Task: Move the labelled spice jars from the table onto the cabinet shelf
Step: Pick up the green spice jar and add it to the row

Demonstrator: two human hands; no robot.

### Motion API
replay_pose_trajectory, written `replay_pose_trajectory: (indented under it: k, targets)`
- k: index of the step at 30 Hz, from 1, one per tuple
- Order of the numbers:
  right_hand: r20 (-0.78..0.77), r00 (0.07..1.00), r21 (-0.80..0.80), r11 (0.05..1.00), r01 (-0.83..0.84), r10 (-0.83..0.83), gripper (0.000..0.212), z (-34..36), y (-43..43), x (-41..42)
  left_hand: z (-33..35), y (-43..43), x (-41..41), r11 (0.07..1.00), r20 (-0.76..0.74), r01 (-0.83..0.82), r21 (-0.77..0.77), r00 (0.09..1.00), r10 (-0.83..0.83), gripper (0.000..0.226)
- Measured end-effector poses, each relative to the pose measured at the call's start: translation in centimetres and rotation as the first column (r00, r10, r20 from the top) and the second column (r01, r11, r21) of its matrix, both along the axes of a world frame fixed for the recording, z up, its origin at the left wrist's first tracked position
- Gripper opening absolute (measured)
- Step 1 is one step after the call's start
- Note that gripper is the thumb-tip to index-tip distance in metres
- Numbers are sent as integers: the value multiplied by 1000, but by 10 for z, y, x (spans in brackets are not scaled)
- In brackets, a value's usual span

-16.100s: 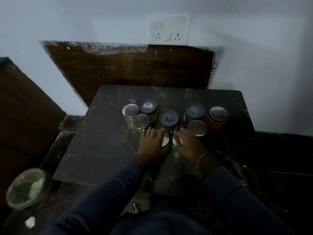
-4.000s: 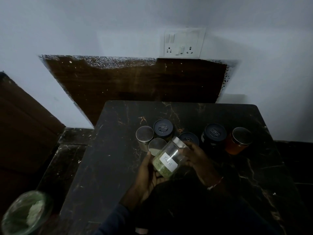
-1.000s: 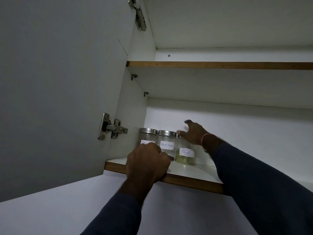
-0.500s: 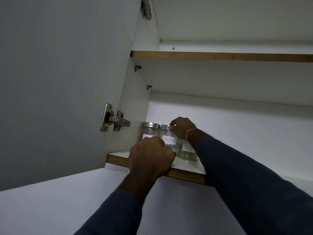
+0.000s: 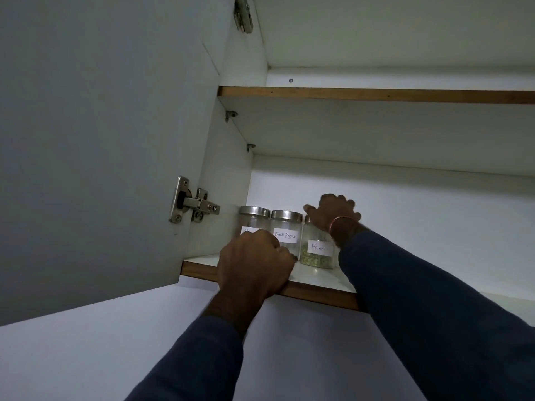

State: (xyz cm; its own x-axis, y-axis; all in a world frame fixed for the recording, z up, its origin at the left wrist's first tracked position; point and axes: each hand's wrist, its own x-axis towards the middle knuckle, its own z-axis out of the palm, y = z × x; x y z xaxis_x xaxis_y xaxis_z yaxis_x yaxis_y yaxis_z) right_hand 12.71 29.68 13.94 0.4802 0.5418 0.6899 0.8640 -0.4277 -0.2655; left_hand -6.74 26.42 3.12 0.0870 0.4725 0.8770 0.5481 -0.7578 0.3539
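Nearest to me, two dark blue sleeves (image 5: 434, 314) are reaching upward. The left hand (image 5: 254, 266) is gripping the front edge of the lower shelf (image 5: 321, 293), its fingers curling over the wooden strip. Behind it, three glass jars with steel lids are standing in one row on this shelf, close side by side near the left wall: one jar (image 5: 251, 222) whose label the hand is half hiding, the Black Pepper jar (image 5: 286, 231) and the Fennel jar (image 5: 317, 254). The right hand (image 5: 333, 212) is lying over the Fennel lid, and I cannot tell whether its fingers are pinching it. Above, one more shelf (image 5: 376, 95) is showing. Two steel hinges, one low (image 5: 194, 202) and one high (image 5: 243, 13), are holding the open door (image 5: 101, 125).
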Motion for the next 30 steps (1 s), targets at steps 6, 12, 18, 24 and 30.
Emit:
replay_pose_trajectory:
  k: [6, 12, 18, 24, 30]
  targets:
    - [-44, 998, -54, 997, -51, 49, 57, -4, -7, 16, -1, -1, 0, 1000, 12, -10, -15, 1000, 10, 27]
    - [-33, 998, -5, 998, -59, 59, 60, -6, -7, 11, -1, -1, -1, 999, 14, -33, -8, 999, 33, 27]
    - [-15, 998, 6, 998, -62, 62, 59, -6, -8, 8, -1, -1, 0, 999, 16, -31, -21, 999, 31, 28]
    - [-25, 999, 53, 998, -45, 47, 59, -10, -22, -5, 0, -1, 0, 999, 67, 6, -36, 998, -4, 32]
    - [156, 971, -64, 983, -174, 182, 47, -38, -82, -66, -4, -12, -4, 997, 168, 51, 52, 984, -59, 34]
